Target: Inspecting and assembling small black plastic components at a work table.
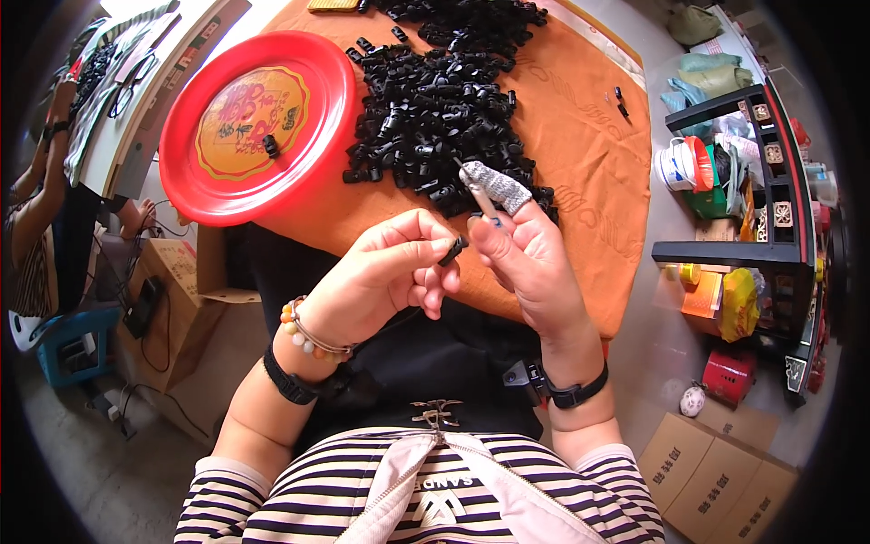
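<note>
My left hand (385, 272) pinches a small black plastic clip (453, 249) between thumb and forefinger. My right hand (526, 254) meets it from the right, thumb touching the same clip, and its forefinger wears a grey fabric finger cot (497, 186). Just beyond the hands lies a big heap of black plastic clips (435, 109) on an orange cloth-covered table (580, 154). A round red tray (258, 122) with a yellow centre sits at the table's left, with one black clip (270, 145) on it.
Cardboard boxes stand at lower left (181, 299) and lower right (716, 471). A dark shelf unit (770, 208) with tubs and bags is on the right. Another person's arm (36, 199) shows at the far left beside a blue stool (68, 340).
</note>
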